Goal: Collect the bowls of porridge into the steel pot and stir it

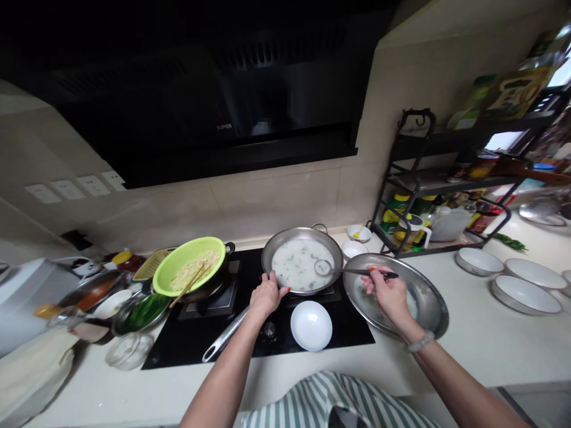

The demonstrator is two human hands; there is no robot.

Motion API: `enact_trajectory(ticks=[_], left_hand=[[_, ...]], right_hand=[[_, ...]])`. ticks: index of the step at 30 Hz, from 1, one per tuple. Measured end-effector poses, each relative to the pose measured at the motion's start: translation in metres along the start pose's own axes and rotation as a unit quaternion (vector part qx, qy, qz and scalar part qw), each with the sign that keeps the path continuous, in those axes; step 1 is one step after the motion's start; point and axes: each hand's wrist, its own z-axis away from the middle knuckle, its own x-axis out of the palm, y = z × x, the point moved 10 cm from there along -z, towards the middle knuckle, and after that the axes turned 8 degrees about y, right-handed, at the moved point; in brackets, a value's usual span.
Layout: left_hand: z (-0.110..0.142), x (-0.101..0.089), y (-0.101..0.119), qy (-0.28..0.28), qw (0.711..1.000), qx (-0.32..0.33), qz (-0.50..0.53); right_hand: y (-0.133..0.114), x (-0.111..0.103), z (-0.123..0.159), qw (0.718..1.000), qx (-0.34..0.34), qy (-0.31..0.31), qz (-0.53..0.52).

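Green-and-white striped clothing [297, 401] accompanies a pale bracelet [420, 342].

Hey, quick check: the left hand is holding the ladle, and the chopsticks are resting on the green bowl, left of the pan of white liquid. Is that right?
Not quite: the head view shows the right hand holding the ladle. The chopsticks are indeed resting on the green bowl, left of the pan of white liquid.

Pan handle [225, 334] partly behind left hand [266, 294], range hood [267, 89] cropped above, green-capped bottle [476, 102] blurred
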Motion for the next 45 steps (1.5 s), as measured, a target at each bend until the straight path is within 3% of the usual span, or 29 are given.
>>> enact_trajectory(ticks=[34,45], left_hand=[[-0.0016,0.002,-0.0015,0.003,1.0,0.003,0.0],[-0.0003,-0.0001,-0.0008,-0.003,1.0,-0.002,0.005]], right_hand=[[0.0017,0.0005,-0.0006,0.999,-0.027,-0.013,0.022],[0.005,-0.0034,-0.0025,1.0,0.015,0.02,-0.013]])
